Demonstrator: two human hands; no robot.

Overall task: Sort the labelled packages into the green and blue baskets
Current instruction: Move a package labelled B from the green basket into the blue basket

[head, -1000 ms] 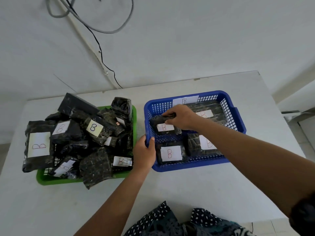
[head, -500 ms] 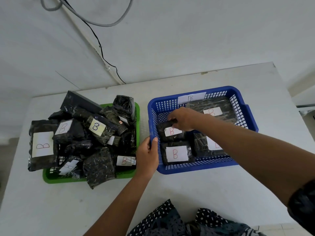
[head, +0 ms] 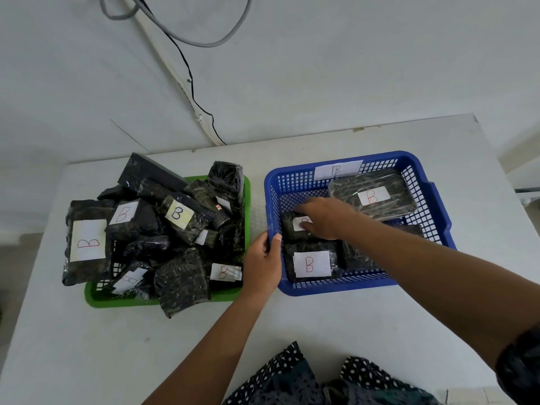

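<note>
Packages [head: 163,238] wrapped in black, labelled B, heap the green basket [head: 247,200] at left. Left hand [head: 263,263] grips the blue basket [head: 435,206] rim; right hand [head: 328,219], fingers spread loose, rests on a small package [head: 292,229] inside.

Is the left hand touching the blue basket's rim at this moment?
Touching. The head view shows the left hand wrapped over the left rim of the blue basket, thumb hooked inside the wall, no gap visible.
</note>
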